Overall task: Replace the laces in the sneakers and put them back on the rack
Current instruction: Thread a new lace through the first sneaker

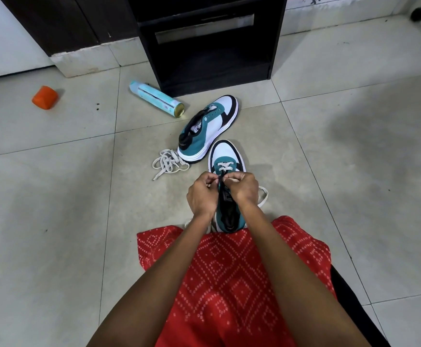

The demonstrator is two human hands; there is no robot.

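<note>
The near sneaker (227,153) stands upright on the floor (54,196), toe pointing away, directly under both hands. The left hand (201,194) and right hand (245,188) each pinch its white lace (225,167) at the eyelets. The second sneaker (210,126) lies tilted just beyond, beside a loose lace (167,162), near the rack (204,58).

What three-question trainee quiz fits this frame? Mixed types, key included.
1. True or false: the far sneaker lies on its side.
2. The loose lace lies: A) on the rack B) on the floor beside the far sneaker C) on the person's lap.
3. Short answer: the left hand and right hand pinch the lace of which sneaker?
Key: 1 true; 2 B; 3 the near sneaker.
</note>
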